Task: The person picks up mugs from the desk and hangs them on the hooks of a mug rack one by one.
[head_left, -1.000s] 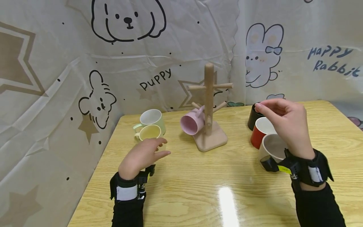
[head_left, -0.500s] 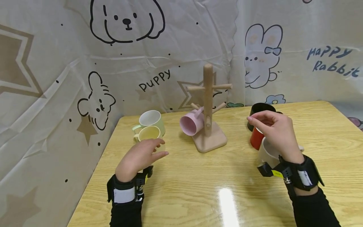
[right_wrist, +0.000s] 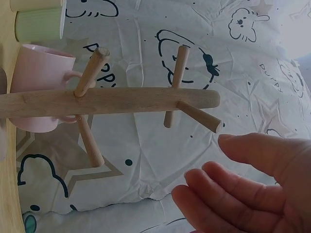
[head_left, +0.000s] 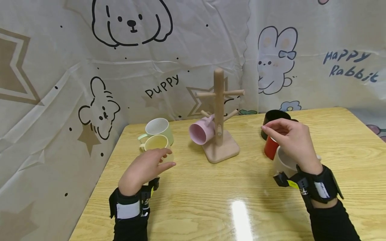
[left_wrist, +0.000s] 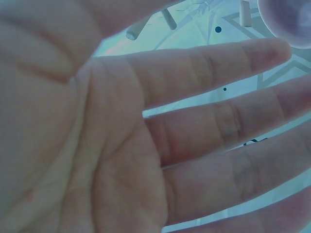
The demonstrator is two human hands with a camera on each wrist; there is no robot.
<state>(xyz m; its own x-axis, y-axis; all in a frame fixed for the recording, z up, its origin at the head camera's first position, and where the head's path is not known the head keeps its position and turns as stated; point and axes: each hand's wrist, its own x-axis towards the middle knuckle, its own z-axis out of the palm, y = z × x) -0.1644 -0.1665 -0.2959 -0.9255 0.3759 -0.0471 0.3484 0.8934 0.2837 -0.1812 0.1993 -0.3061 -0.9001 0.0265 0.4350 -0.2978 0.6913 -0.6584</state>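
My left hand (head_left: 145,169) hovers with relaxed, spread fingers in front of a yellow mug (head_left: 156,142), partly covering it; the left wrist view shows a bare palm (left_wrist: 116,160). Behind the yellow mug stands a pale green mug (head_left: 158,128). On the right, my right hand (head_left: 291,142) is held over a red mug (head_left: 270,148) and an off-white mug (head_left: 282,164), hiding parts of both. Its thumb and loosely bent fingers stand apart with nothing between them in the right wrist view. A black mug (head_left: 273,115) sits just beyond.
Mid-table stands a wooden mug tree (head_left: 218,107) on a square base. A pink mug (head_left: 199,132) hangs tilted by its handle from a lower left peg; the other pegs are bare. A printed cloth (head_left: 144,67) rises behind and left of the wooden table (head_left: 199,201).
My right hand has come back from the black mug toward me and a little left, uncovering more of that mug. The left hand has barely shifted; the whole head view has drifted slightly.
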